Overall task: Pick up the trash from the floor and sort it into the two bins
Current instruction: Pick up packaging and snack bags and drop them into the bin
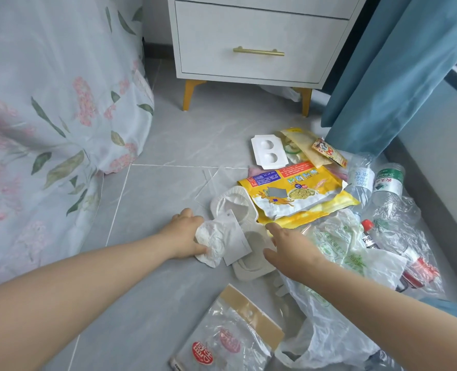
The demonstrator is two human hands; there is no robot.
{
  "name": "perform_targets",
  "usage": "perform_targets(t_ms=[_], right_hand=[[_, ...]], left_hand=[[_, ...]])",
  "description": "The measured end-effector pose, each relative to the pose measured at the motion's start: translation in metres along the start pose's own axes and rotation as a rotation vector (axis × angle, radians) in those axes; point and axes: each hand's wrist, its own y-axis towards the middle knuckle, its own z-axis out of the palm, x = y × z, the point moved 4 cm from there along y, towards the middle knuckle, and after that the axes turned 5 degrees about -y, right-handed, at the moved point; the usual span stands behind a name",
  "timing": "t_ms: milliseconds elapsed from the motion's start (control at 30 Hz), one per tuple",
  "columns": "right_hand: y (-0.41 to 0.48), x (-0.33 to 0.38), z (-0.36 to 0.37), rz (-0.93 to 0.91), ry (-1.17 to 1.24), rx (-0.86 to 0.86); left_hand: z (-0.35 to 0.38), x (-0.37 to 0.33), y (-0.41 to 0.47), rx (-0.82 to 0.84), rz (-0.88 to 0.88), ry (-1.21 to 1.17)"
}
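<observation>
Head view: our left hand (187, 234) is clenched around a crumpled tissue (211, 243) with a paper slip (235, 241) against it, low on the floor (152, 210), probably gathering paper scraps together. Our right hand (292, 250) hangs released, fingers spread, over a white plastic tray (251, 261) (likely the next pick). The remaining trash sits just right: yellow snack bag (296, 194), plastic bottles (382, 188), thin plastic bag (337, 266). No bins in view; the bottles look empty.
</observation>
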Motion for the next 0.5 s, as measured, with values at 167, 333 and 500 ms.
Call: perform_targets(t_ms=[167, 333, 500], right_hand=[[0.004, 0.006, 0.009, -0.040, 0.018, 0.058], [0.002, 0.013, 0.013, -0.096, 0.033, 0.095], [0.002, 0.016, 0.014, -0.134, 0.059, 0.124]], left_hand=[[-0.001, -0.012, -0.001, -0.038, 0.084, -0.197], [0.001, -0.014, 0.000, -0.086, 0.050, -0.051], [0.007, -0.013, 0.006, -0.073, -0.076, -0.285]])
